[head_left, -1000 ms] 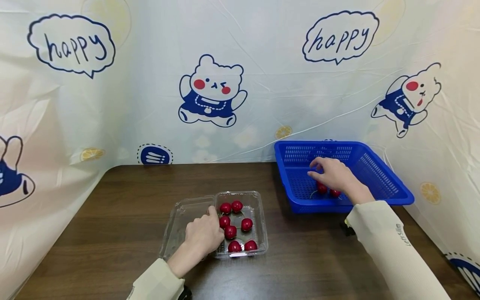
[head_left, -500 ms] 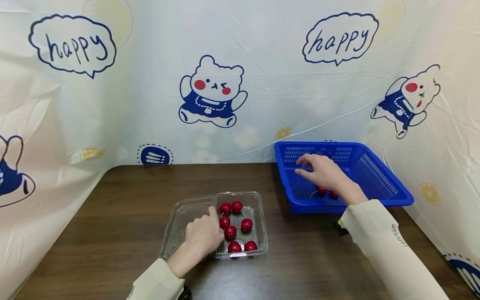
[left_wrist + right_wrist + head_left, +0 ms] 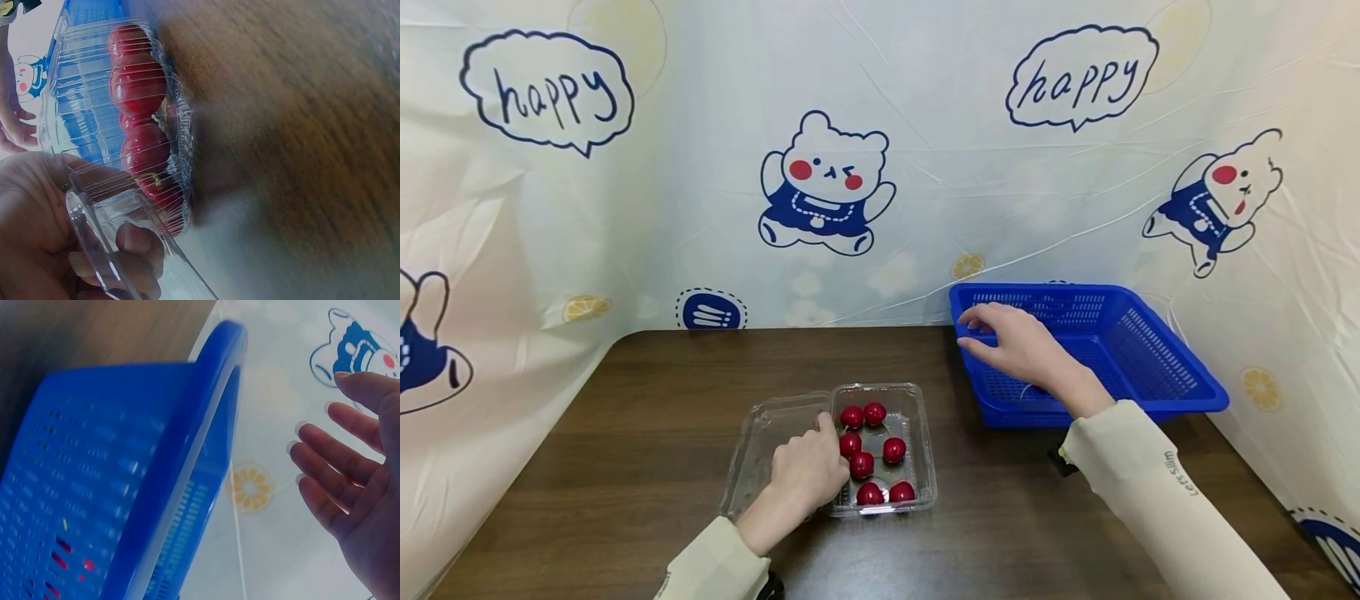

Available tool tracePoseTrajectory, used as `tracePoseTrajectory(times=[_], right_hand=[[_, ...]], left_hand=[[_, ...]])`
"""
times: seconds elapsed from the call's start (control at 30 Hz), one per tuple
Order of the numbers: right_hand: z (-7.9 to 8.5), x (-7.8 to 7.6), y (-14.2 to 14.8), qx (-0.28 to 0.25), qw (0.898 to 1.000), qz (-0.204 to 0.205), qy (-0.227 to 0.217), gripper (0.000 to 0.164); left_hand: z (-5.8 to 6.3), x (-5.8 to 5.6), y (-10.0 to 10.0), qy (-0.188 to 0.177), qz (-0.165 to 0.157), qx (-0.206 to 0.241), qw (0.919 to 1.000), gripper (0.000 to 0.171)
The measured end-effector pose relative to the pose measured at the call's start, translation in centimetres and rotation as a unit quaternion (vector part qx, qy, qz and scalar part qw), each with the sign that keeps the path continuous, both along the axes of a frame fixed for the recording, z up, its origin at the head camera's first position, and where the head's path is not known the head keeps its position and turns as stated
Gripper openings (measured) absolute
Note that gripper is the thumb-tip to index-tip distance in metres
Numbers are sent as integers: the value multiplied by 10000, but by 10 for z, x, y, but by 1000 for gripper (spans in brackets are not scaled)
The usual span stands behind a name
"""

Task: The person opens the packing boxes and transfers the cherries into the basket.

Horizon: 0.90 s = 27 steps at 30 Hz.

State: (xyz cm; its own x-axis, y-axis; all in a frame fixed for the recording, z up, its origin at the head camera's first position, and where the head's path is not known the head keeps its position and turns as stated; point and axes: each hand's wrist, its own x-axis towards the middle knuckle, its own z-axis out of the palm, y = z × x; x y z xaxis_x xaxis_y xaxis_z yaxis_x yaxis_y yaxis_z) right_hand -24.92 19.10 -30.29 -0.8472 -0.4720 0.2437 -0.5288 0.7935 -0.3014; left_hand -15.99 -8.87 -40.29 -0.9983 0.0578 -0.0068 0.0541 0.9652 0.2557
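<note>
My left hand (image 3: 808,467) grips the clear plastic clamshell box (image 3: 928,454) along its hinge, between box and folded-out lid (image 3: 748,458). Its curled fingers (image 3: 140,244) show through the clear plastic in the left wrist view. Several red cherries (image 3: 893,450) with stems lie in the box. My right hand (image 3: 1022,346) is over the left side of the blue basket (image 3: 1157,367), fingers loosely spread and holding nothing. In the right wrist view it hovers higher than the basket's rim. Red cherries (image 3: 59,560) show through the basket's slots; from the head, the hand and wrist hide them.
A brown wooden table (image 3: 647,400) bears both containers. The basket stands at its back right, close to the printed curtain (image 3: 925,250) that hangs behind and at both sides. Bare wood separates the box from the basket.
My right hand has moved left across the basket, away from the cherries inside it, and now covers them in the head view. My left hand and the box have stayed put.
</note>
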Motion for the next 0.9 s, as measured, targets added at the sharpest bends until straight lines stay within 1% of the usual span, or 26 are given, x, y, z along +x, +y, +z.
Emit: tracePoseTrajectory(times=[0.17, 0.37, 0.57, 0.73, 0.8, 0.9], right_hand=[[2, 6, -13, 84, 9997, 208, 94, 37], [2, 10, -29, 374, 9975, 487, 336, 41], [-4, 14, -39, 512, 9958, 640, 419, 44], [-11, 16, -47, 739, 9927, 824, 476, 47], [-13, 16, -50, 816, 9916, 890, 473, 47], [-15, 17, -54, 902, 9912, 882, 406, 49]], left_hand=[[0, 1, 0, 35, -7, -1, 10000, 33], [0, 1, -1, 0, -3, 7, 10000, 34], [0, 1, 0, 1, 13, 19, 10000, 35], [0, 0, 0, -26, -12, 21, 10000, 35], [-1, 0, 0, -23, -8, 15, 10000, 35], [-1, 0, -1, -4, 3, 8, 10000, 35]])
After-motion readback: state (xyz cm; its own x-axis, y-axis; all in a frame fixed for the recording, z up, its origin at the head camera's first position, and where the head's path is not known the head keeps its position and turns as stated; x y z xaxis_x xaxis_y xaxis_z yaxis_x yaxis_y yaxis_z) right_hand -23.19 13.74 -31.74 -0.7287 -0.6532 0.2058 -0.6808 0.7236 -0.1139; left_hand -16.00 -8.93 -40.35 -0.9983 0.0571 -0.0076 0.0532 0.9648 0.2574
